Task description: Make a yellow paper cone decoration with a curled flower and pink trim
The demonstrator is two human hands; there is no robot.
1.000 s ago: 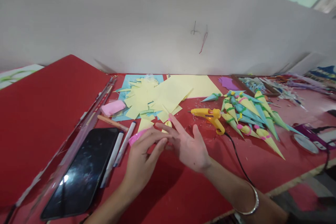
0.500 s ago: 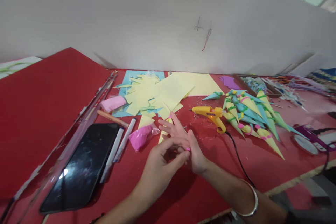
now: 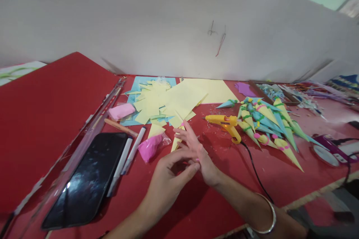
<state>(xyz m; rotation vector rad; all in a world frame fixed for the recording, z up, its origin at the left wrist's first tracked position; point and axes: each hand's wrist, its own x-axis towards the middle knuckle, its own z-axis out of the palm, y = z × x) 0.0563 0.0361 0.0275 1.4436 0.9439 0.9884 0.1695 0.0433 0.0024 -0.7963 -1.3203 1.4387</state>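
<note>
My left hand (image 3: 172, 173) is closed, thumb and fingers brought together on a small bit of pink clay (image 3: 198, 160) against the right palm. My right hand (image 3: 198, 153) is open, its fingers stretched forward and the palm turned to the left hand. Behind the right fingers lies a yellow paper cone (image 3: 176, 142), mostly hidden, with a pink dot near the fingertips. Left of the hands sits a plastic bag of bright pink clay (image 3: 150, 148). A yellow glue gun (image 3: 226, 122) lies beyond the right hand.
Decorated paper cones (image 3: 266, 119) are piled at the right. Yellow paper pieces (image 3: 154, 99) lie at the back. A phone (image 3: 86, 179), two white markers (image 3: 134, 150) and a pale pink packet (image 3: 121, 111) are at the left. The glue gun's black cord (image 3: 254, 166) runs toward the front edge.
The left fingertips have shifted slightly against the right palm, and the right hand has turned a little. Both hands stay together; the things on the table have not moved.
</note>
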